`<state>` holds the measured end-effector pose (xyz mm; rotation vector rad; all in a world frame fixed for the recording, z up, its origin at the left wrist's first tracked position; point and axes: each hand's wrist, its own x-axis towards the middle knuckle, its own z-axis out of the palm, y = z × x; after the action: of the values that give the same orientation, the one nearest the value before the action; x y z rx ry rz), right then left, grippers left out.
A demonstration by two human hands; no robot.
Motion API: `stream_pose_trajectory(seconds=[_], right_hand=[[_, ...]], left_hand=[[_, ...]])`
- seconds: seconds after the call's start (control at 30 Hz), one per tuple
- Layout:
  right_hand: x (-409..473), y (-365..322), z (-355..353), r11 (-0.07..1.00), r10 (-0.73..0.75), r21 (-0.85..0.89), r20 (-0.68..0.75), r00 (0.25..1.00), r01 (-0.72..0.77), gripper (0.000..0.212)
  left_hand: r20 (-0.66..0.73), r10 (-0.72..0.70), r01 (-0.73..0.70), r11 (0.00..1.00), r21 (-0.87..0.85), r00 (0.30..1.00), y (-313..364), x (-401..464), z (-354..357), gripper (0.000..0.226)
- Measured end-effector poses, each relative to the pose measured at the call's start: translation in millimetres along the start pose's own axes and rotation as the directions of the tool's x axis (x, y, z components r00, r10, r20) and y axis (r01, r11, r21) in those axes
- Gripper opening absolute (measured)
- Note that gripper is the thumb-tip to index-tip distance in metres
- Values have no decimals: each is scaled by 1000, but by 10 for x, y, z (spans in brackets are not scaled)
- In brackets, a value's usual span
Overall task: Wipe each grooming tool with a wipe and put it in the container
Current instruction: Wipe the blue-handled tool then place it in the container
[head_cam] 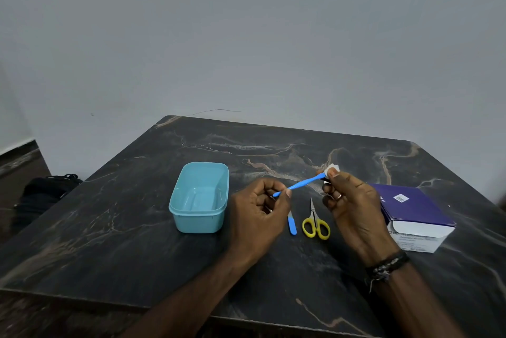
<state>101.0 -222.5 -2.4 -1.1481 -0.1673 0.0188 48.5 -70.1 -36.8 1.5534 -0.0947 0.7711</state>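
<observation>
My left hand (260, 207) pinches one end of a thin blue grooming tool (301, 185) held above the table. Its other end is wrapped in a small white wipe (331, 168), which my right hand (353, 206) pinches between thumb and fingers. A light blue plastic container (199, 198) stands open, with nothing inside, to the left of my hands. On the table below my hands lie a short blue-handled tool (292, 224) and small yellow-handled scissors (315, 224).
A purple and white box (416, 214) sits at the right on the dark marble-patterned table (109, 242). A dark bag (43, 192) lies on the floor beyond the table's left edge. A plain wall stands behind.
</observation>
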Motion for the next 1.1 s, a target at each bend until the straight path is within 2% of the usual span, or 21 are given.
stream_pose_trajectory(seconds=[0.13,0.2,0.27,0.37,0.43,0.5,0.6,0.7,0.77,0.83,0.93,1.0,1.1], right_hand=[[16,27,-36,998,-57,-3,40,998,57,41],[26,38,-51,995,-95,-5,64,993,96,50],[27,47,-55,992,-122,-8,72,990,123,51],[4,37,-16,988,-151,-3,59,987,152,37],[-11,13,6,986,-168,10,17,986,168,24],[-17,-7,1,982,-191,9,-14,982,191,20],[-30,-1,-6,978,-207,-40,12,978,207,35],[-30,26,13,975,-197,-94,38,980,199,51],[-30,28,19,976,-186,-102,50,981,191,53],[-31,24,14,977,-183,-98,54,982,187,54],[-35,16,7,979,-170,-106,56,984,175,56],[-38,17,19,980,-154,-116,68,986,162,56],[-53,20,39,978,-146,-140,82,986,156,56]], left_hand=[[133,198,-223,952,211,971,-1,-50,-24,4],[163,231,-268,927,264,959,26,-60,-12,10],[186,254,-301,904,302,949,50,-60,-16,6],[219,304,-367,850,377,927,86,-79,-52,8],[203,350,-405,799,444,914,146,-79,-98,13],[155,423,-433,711,553,893,253,-67,-177,16],[30,443,-303,559,772,896,550,1,-420,13],[-64,302,-66,401,914,951,852,159,-711,12],[-116,79,97,217,971,990,967,302,-836,22],[-170,-98,177,73,981,981,1001,431,-887,24],[-156,-266,152,-34,988,951,913,566,-874,18],[-133,-369,104,-99,990,920,837,625,-843,22],[-115,-468,64,-123,990,876,734,667,-799,23]])
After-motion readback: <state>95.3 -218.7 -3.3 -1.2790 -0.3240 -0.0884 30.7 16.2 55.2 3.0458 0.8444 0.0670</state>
